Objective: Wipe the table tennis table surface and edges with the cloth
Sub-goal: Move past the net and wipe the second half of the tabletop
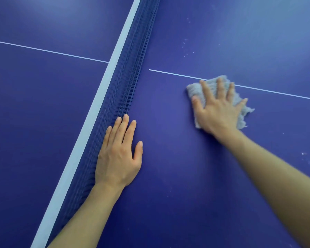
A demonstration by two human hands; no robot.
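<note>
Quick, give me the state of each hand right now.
Left hand: open, flat on the table beside the net.
Right hand: open, spread flat, pressing the cloth onto the table.

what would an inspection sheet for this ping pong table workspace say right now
surface: blue table, with white specks on the half being wiped
job's things: grey cloth lying across the white centre line
clutter: nothing seen
grips: left hand flat on the table beside the net; right hand presses the cloth with fingers spread
cables: nothing seen
surroundings: only the table top is in view
</note>
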